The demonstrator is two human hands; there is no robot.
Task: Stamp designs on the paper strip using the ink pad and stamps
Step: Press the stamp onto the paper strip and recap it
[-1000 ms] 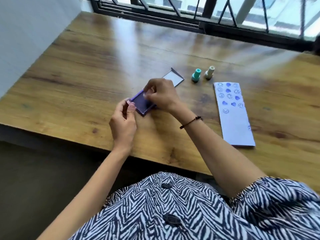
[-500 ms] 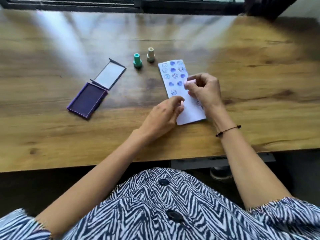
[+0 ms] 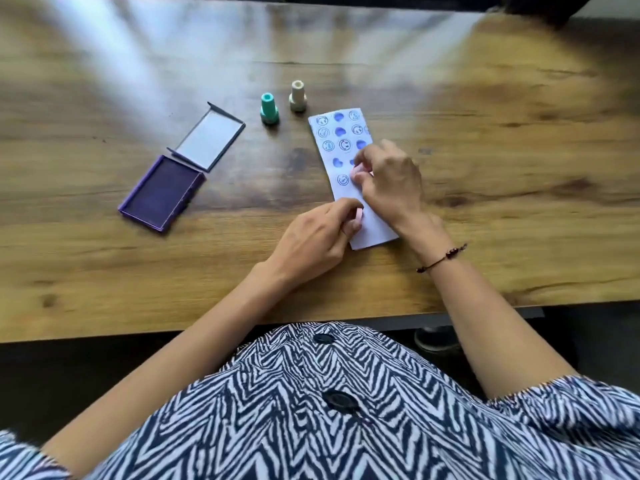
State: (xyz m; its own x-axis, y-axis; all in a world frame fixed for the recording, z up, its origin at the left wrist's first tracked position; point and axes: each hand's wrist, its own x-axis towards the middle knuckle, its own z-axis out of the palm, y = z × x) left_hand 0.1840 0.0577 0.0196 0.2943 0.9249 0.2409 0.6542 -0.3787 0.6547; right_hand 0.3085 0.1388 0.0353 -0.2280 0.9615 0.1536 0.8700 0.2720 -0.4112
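Observation:
A white paper strip lies on the wooden table, its upper half covered with blue round and heart prints. My right hand is shut on a small pink stamp, held down on the strip beside the lowest prints. My left hand rests on the strip's lower left edge, pinching another small pink stamp. The open purple ink pad sits to the left with its lid folded back.
A teal stamp and a cream stamp stand upright just beyond the strip's top left corner. The table's near edge runs close to my body.
My right hand left the ink pad and came over to the paper strip with its stamp. My left hand followed from the pad to the strip's lower edge. The view swung right.

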